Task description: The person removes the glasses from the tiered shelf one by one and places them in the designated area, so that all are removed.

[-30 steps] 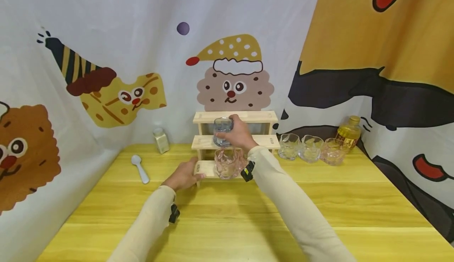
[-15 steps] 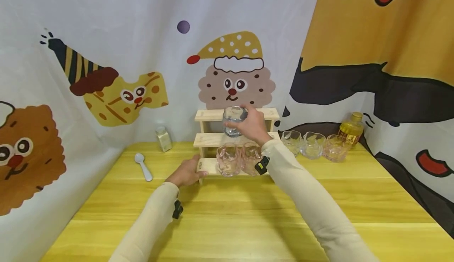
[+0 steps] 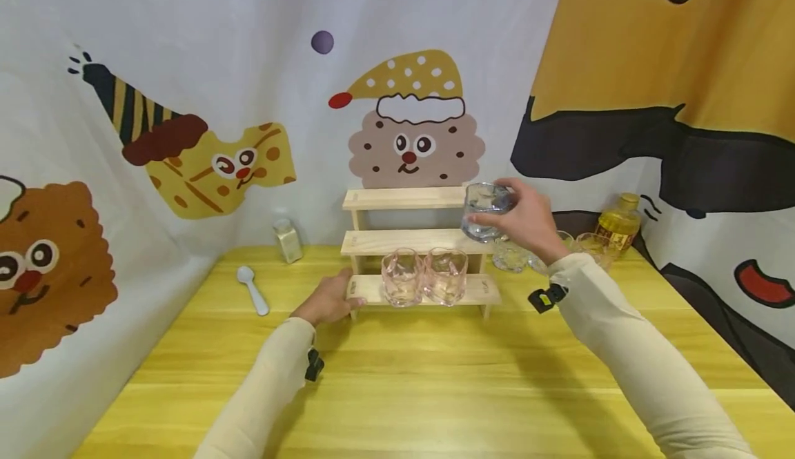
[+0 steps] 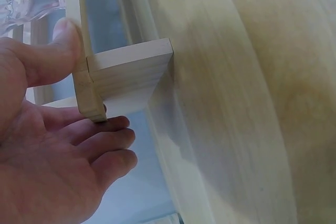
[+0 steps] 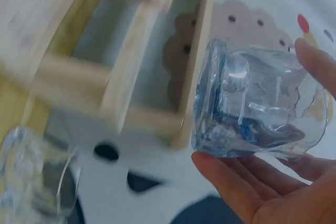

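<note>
My right hand [image 3: 528,217] holds a blue-tinted drinking glass [image 3: 486,212] in the air, at the right end of the wooden three-step shelf [image 3: 397,241]. In the right wrist view the glass [image 5: 257,100] lies between thumb and fingers, its thick base toward the shelf. My left hand [image 3: 330,298] grips the left end of the lowest step, thumb on top and fingers underneath, as the left wrist view shows at the board end [image 4: 86,85]. Two pink glasses, one on the left [image 3: 402,278] and one on the right [image 3: 444,277], stand side by side on that step.
Behind my right hand, a clear glass [image 3: 511,257] and a pinkish glass [image 3: 595,248] stand partly hidden, near a yellow oil bottle [image 3: 619,223]. At the left are a spoon [image 3: 252,291] and a small jar [image 3: 288,241]. A printed cloth [image 3: 323,141] hangs behind the table.
My right hand has carried the blue glass from over the middle step rightward to the shelf's right end, uncovering the second pink glass. My left hand has stayed on the lowest step.
</note>
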The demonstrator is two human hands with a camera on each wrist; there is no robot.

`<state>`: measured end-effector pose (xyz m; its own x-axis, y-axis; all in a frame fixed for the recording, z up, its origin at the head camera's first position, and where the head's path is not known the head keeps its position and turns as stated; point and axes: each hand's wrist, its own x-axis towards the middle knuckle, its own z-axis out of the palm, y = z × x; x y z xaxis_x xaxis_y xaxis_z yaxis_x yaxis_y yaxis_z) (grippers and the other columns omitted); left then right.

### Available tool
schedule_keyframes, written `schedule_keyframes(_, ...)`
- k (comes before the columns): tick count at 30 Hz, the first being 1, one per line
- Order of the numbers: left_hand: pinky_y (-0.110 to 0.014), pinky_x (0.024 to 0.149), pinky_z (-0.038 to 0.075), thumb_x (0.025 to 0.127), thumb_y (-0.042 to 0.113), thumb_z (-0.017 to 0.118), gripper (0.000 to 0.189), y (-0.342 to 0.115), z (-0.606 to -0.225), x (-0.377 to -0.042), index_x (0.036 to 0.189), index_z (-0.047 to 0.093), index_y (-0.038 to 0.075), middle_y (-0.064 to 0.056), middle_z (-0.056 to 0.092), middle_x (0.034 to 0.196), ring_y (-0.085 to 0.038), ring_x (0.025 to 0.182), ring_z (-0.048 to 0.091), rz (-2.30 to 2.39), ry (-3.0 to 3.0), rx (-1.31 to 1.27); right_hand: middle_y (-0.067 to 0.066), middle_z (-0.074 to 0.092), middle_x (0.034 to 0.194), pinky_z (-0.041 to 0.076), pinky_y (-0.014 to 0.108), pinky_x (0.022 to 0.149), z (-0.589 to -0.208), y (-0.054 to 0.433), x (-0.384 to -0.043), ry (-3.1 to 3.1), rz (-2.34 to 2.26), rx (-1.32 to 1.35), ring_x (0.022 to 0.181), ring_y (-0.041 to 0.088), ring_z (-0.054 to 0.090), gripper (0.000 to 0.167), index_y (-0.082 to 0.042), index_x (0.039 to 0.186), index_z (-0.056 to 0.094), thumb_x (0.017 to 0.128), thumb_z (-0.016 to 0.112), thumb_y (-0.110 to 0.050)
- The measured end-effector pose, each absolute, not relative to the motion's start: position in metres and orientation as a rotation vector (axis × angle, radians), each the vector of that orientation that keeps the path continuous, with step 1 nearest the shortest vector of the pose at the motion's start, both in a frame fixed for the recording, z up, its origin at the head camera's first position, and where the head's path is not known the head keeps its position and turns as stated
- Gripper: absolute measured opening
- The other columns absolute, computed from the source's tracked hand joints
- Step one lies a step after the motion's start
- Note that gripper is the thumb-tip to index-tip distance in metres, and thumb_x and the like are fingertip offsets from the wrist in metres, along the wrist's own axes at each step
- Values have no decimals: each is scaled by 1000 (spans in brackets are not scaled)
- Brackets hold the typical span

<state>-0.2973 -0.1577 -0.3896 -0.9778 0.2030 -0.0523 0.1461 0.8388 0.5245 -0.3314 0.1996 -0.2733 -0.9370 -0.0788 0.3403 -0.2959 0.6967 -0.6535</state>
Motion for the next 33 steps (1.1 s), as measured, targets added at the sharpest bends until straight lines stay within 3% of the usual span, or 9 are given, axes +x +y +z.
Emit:
schedule_keyframes(7,-51,99,52,96,24,69,67,-157,-393,-295,149,38,-3,-29,63,128,-39,116,64,774,2919,289,15,63,104,44,31,63,-292,244,-314,-2653,936,222,84,27,56,89,-11,146,49,78,80,-59)
schedule_keyframes(10,-53,100,51,96,25,68,68,-158,-392,-294,149,37,-4,-30,62,129,-41,117,63,766,2915,293,16,62,107,45,32,65,-302,256,-312,-2677,955,179,86,28,55,92,-11,147,47,78,79,-61)
schedule_keyframes(12,-53,101,51,97,26,68,69,-159,-392,-294,150,35,-3,-31,61,131,-42,119,62,764,2907,280,20,61,120,50,39,71,-310,263,-312,-2703,981,160,97,33,57,95,-9,149,45,77,79,-62)
schedule_keyframes(17,-51,97,53,96,27,68,70,-160,-393,-293,150,36,-3,-27,64,126,-37,113,65,750,2896,263,25,58,128,51,41,74,-338,272,-315,-2756,1020,147,102,36,57,99,-5,150,42,77,81,-59)
schedule_keyframes(21,-52,98,52,97,28,68,70,-159,-392,-293,150,35,-3,-27,64,127,-38,113,64,745,2886,266,25,60,119,48,34,68,-355,277,-317,-2782,1032,153,93,31,56,97,-2,150,41,78,82,-53)
schedule_keyframes(28,-51,96,53,96,30,68,70,-156,-389,-298,150,37,-2,-27,64,125,-36,111,65,741,2900,282,31,59,125,53,34,72,-375,279,-323,-2807,1197,165,103,35,60,94,0,150,39,79,85,-42)
schedule_keyframes(33,-53,98,52,96,30,69,71,-157,-387,-300,150,36,-3,-28,63,127,-38,113,64,737,2900,276,29,58,122,50,32,69,-383,276,-327,-2840,1243,174,97,32,59,92,-4,149,39,78,86,-39)
